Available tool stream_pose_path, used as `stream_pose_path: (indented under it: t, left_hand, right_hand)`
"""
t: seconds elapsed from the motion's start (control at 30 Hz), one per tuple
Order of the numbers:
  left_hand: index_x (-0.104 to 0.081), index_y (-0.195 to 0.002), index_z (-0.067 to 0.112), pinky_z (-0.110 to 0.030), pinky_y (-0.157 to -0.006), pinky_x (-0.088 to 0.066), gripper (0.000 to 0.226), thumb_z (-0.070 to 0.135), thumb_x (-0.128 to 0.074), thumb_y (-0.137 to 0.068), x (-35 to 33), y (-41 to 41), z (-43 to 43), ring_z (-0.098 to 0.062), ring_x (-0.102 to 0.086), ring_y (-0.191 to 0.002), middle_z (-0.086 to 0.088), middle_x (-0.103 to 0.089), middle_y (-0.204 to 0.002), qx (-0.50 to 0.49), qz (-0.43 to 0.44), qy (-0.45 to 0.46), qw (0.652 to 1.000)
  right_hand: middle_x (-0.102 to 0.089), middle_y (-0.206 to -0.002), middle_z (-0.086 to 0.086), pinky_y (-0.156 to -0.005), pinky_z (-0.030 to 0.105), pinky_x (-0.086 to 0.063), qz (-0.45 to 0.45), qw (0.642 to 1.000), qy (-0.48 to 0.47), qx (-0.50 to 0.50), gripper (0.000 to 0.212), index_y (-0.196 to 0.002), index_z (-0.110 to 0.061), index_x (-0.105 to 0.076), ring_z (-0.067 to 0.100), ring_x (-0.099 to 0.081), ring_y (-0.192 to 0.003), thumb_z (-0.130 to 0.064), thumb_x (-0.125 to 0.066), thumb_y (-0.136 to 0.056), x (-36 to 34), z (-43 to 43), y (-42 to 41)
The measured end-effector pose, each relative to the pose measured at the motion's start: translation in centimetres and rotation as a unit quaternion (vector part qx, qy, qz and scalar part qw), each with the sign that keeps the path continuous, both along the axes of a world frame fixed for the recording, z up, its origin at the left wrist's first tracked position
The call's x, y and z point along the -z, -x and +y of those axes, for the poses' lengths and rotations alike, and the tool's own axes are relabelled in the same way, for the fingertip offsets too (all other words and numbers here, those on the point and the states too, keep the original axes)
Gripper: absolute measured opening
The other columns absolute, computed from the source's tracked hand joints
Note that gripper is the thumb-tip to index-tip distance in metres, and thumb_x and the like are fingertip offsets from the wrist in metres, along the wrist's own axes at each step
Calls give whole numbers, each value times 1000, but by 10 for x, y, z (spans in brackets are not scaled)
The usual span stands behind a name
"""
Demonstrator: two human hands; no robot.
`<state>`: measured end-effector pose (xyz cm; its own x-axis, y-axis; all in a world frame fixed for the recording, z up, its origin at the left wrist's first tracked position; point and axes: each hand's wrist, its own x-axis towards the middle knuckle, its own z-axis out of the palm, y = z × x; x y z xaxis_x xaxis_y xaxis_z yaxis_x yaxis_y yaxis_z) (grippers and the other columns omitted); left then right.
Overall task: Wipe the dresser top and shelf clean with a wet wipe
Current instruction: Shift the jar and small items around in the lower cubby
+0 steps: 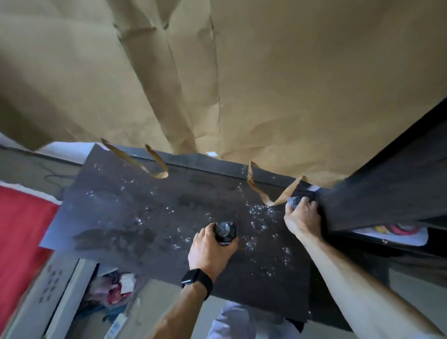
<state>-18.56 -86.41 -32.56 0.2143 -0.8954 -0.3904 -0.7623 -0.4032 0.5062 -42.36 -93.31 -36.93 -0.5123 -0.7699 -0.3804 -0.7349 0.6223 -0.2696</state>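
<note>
**Clearing the dresser top before any wiping**

Nearest the camera, the left wrist wore a black watch. Ahead of it, the left hand had its fingers curled round a dark round container standing on the dresser top. Farther on and to the right, the right hand gripped a smaller dark object close to a dark raised board, probably the shelf. What either object was could not be told.

No wet wipe was in view, so the step looked like clearing the surface. To do it well, both items should be lifted straight up rather than dragged, since the white specks scattered over the top would smear or scratch under a sliding base.

Just behind the right hand, a loose paper strip curled down onto the top. It could snag the smaller object, so that hand needed a clean path. Beyond hung the creased brown paper, which a high lift might catch.
</note>
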Motion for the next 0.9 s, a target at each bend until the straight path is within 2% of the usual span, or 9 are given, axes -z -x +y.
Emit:
stream_pose_path:
  t: [0.13,0.27,0.37,0.43,0.6,0.73,0.9]
  left_hand:
    - [-59,-113,35,-33,-85,-51,60,70,-63,-64,-14,2,13,-16,-58,-108,13,-67,-110,-19,-4,12,1000]
    - [-56,-119,37,-32,-83,-52,65,72,-65,-66,-28,26,27,-19,-63,-103,9,-70,-105,-15,-4,7,1000]
    - [-57,-114,39,-32,-80,-53,59,74,-64,-67,-43,60,44,-21,-66,-98,10,-72,-98,1,-19,10,1000]
    - [-57,-113,41,-31,-79,-53,60,77,-62,-65,-52,88,56,-18,-67,-96,13,-71,-95,15,-15,20,1000]
    - [-56,-112,42,-29,-78,-54,61,77,-63,-63,-75,168,81,-14,-68,-94,16,-71,-94,81,-8,65,995]
    - [-57,-111,39,-28,-77,-54,63,77,-64,-61,-97,227,91,-11,-68,-93,16,-72,-92,119,6,114,986]
    - [-58,-109,38,-31,-78,-56,68,83,-60,-59,-127,284,92,-14,-69,-92,12,-73,-90,157,12,153,976]
  right_hand:
    - [-64,-113,22,-82,42,-48,-56,997,42,-16,36,-103,-4,-51,41,-62,-103,-39,-53,-96,-15,37,-1]
    - [-72,-91,6,-70,34,-47,-152,982,105,-47,28,-88,-15,-53,30,-68,-86,-42,-60,-93,-45,90,9]
    - [-63,-65,-9,-61,23,-44,-200,965,148,-84,25,-78,-23,-52,4,-61,-58,-40,-65,-90,-78,133,31]
    - [-59,-59,-11,-56,15,-40,-212,957,175,-91,24,-76,-27,-51,3,-59,-56,-42,-64,-90,-100,160,55]
    - [-68,-71,-12,-60,23,-50,-200,950,231,-65,23,-84,-27,-57,2,-65,-65,-50,-60,-91,-132,214,133]
    - [-66,-65,-10,-58,23,-48,-159,944,285,-43,25,-80,-26,-54,2,-63,-60,-47,-62,-90,-151,236,187]
    - [-68,-69,-7,-59,34,-54,-98,940,328,-5,25,-87,-22,-58,8,-65,-61,-46,-63,-90,-156,244,236]
